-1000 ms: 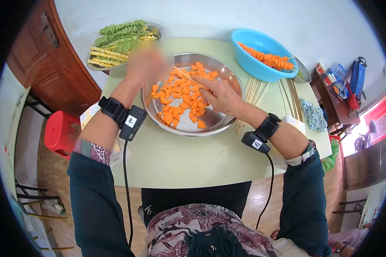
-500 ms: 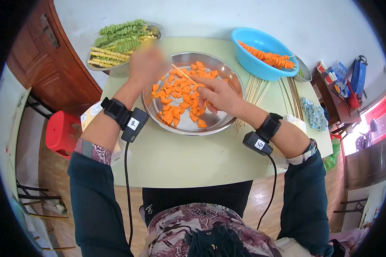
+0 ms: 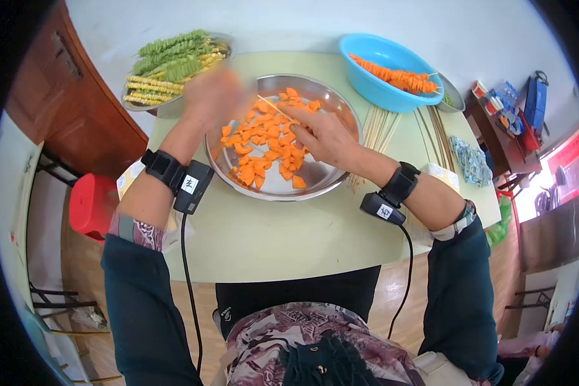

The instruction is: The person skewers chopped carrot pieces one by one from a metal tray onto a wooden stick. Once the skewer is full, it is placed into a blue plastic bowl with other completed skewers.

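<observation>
In my right hand (image 3: 328, 136) a thin bamboo skewer (image 3: 275, 107) is pinched between thumb and fingers, its free end pointing left over a round steel basin (image 3: 283, 191). Orange carrot pieces (image 3: 271, 143) lie scattered across the basin's bottom. My left hand (image 3: 206, 98) is raised above the basin's left rim. Its fingers are lost in a blur with an orange tint, so what they hold, if anything, cannot be made out.
A steel tray (image 3: 138, 106) with green and yellow vegetable skewers stands back left. At back right, a blue tub (image 3: 367, 80) contains skewered carrots (image 3: 399, 78). Loose bamboo skewers (image 3: 381, 128) and a crumpled cloth (image 3: 471, 161) lie right of the basin. A red stool (image 3: 93, 206) is left of the table.
My left hand has shifted slightly left and down, and the tint at its fingers has turned from yellow to orange. The right hand still grips the skewer. The whole view has shifted a little.
</observation>
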Available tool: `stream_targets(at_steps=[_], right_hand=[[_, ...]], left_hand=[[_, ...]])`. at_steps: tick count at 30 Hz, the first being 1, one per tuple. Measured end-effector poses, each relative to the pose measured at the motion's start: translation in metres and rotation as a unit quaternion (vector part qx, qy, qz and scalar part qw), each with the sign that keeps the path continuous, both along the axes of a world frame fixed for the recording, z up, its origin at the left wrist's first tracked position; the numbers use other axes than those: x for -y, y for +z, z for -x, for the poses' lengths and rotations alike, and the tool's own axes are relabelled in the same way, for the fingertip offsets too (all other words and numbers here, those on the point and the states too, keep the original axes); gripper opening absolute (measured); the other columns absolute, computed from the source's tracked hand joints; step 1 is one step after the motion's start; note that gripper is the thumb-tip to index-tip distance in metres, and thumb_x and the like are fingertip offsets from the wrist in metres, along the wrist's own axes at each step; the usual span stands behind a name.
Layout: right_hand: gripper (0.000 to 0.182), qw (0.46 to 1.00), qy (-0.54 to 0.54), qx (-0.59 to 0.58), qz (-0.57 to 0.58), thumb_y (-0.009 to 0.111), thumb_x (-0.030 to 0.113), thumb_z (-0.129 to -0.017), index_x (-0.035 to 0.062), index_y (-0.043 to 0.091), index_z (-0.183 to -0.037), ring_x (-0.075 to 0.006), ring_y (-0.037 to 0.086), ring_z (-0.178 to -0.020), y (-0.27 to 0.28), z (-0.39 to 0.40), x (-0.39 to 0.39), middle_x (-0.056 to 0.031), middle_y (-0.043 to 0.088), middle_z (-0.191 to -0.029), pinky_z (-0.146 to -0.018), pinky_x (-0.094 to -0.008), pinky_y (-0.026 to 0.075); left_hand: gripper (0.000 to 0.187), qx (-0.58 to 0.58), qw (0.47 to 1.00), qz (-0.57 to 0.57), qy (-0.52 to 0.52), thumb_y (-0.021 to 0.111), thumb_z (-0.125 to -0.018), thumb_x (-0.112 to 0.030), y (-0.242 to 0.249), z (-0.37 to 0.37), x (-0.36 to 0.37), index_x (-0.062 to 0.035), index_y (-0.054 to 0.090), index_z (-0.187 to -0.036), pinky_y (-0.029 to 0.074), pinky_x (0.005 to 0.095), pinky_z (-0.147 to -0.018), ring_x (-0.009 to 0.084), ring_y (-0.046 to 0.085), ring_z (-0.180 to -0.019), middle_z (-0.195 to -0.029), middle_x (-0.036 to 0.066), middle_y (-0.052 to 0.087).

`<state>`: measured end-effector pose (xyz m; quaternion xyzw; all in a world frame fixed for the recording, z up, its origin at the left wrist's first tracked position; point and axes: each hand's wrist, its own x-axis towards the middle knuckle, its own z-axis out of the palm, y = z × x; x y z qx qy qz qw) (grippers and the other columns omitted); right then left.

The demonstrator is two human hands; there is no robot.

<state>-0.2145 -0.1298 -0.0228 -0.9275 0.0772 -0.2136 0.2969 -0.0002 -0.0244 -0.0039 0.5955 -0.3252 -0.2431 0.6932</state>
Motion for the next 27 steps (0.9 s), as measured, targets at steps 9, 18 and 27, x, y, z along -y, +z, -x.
stream_targets(at_steps=[9,18,27], right_hand=[[0.040,0.997,-0.052,0.005,0.064,0.051,0.015,-0.083,0.0142,0.047,-0.122,-0.0317,0.057,-0.056,0.001,0.004,-0.004,-0.0174,0.056,-0.064,-0.054,-0.0409,0.046],[0.043,0.998,0.011,0.024,0.062,0.047,0.014,-0.082,0.0168,0.040,-0.124,-0.0348,0.057,-0.060,-0.013,-0.004,0.003,-0.0165,0.055,-0.063,-0.050,-0.0448,0.043],[0.038,0.995,0.009,-0.023,0.096,0.050,0.017,-0.082,0.0106,0.044,-0.119,-0.0330,0.058,-0.058,0.003,0.006,0.002,-0.0168,0.056,-0.064,-0.050,-0.0438,0.044]], left_hand=[[0.024,0.101,0.993,0.015,0.066,0.059,-0.078,-0.004,-0.001,-0.002,0.001,0.0048,0.058,-0.101,0.053,0.0249,-0.063,0.0173,0.063,-0.079,-0.094,0.013,0.062],[0.016,0.238,0.968,-0.026,0.073,0.059,-0.082,-0.009,-0.011,-0.022,0.001,0.0021,0.060,-0.093,0.048,0.0235,-0.064,0.0122,0.058,-0.077,-0.089,0.008,0.061],[0.013,0.223,0.973,-0.004,0.057,0.054,-0.085,-0.006,-0.013,-0.019,0.004,0.0011,0.058,-0.095,0.050,0.0220,-0.059,0.0130,0.060,-0.077,-0.087,0.006,0.060]])
